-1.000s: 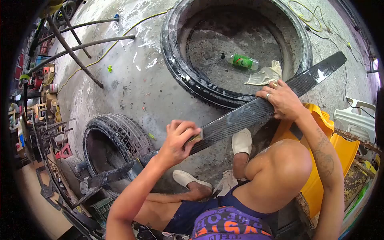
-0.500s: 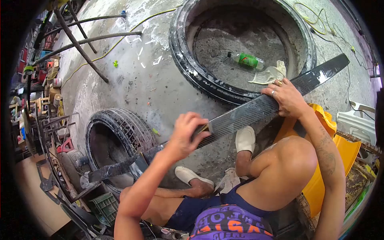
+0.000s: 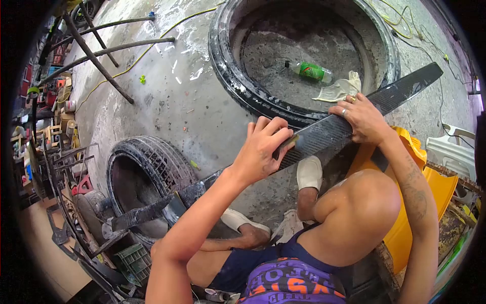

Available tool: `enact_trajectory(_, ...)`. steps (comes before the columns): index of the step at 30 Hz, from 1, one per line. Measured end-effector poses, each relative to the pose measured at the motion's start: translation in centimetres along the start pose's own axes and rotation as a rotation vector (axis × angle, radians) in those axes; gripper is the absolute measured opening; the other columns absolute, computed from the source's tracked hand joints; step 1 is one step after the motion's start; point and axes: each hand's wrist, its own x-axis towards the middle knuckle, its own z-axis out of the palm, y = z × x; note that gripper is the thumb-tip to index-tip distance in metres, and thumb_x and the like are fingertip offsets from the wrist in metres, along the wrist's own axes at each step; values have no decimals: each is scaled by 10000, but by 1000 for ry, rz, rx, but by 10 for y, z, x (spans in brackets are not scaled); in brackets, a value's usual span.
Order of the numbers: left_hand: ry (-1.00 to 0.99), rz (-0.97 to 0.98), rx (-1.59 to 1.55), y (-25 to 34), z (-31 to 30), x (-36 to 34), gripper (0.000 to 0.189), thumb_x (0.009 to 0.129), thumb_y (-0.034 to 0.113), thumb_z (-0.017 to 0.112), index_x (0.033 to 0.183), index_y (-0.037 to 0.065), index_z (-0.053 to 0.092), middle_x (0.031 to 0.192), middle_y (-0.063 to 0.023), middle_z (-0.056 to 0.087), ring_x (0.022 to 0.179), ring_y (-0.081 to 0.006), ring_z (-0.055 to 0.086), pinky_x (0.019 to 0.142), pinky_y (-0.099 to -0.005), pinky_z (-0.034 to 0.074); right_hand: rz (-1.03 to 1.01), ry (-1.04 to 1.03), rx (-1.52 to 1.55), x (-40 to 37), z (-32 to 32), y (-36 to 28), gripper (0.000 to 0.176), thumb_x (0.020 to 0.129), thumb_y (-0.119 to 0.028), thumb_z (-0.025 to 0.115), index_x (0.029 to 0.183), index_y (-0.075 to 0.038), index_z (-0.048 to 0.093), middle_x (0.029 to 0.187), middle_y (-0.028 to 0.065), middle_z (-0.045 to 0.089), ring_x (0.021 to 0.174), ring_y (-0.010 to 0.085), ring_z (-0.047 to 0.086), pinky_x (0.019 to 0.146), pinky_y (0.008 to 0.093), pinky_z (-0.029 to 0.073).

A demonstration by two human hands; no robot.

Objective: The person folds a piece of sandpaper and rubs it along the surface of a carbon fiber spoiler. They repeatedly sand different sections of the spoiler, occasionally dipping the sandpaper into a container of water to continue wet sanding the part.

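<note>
A long, dark strip with a carbon-fibre weave (image 3: 323,136) runs diagonally in front of me, rising to the right. Its surface is glossy toward the right end and dusty toward the left. My left hand (image 3: 264,148) is closed around a small dark block with a tan edge (image 3: 290,144), pressed against the strip near its middle. Much of the block is hidden by the fingers. My right hand (image 3: 363,120), with rings on it, grips the strip farther right, its fingers over the far edge.
A big tyre (image 3: 230,76) lies flat beyond the strip, with a green-labelled bottle (image 3: 312,71) and a whitish glove-like cloth (image 3: 340,90) inside. A smaller tyre (image 3: 162,162) is under the strip's left part. Yellow panels (image 3: 430,197) stand at right; metal bars (image 3: 96,58) are at left.
My left hand has slid the small block up and to the right along the strip. My right hand stays at about the same spot on the strip.
</note>
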Motion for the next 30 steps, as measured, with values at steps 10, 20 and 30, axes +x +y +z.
enact_trajectory(10, -39, -31, 119, 6, 3, 0, 294, 839, 131, 712, 1083, 19, 593, 1071, -131, 535, 991, -338, 483, 855, -424, 371, -35, 76, 10, -2, 4, 1, 767, 518, -68, 801, 1246, -140, 569, 1138, 28, 613, 1106, 248, 571, 990, 384, 388)
enact_trajectory(20, -116, -49, 191, 4, -1, 0, 269, 857, 154, 699, 1054, 14, 582, 1083, -145, 531, 980, -330, 482, 853, -429, 369, -35, 52, 20, -2, 6, 6, 814, 504, -83, 835, 1266, -145, 557, 1145, 33, 618, 1103, 259, 581, 1006, 385, 389)
enact_trajectory(30, -94, -14, 189, 3, -5, -10, 240, 869, 162, 685, 1034, 34, 565, 1062, -135, 528, 983, -339, 482, 859, -438, 374, -24, 48, 34, -3, 6, 5, 797, 533, -93, 847, 1268, -151, 546, 1127, 43, 625, 1145, 276, 581, 1022, 417, 380)
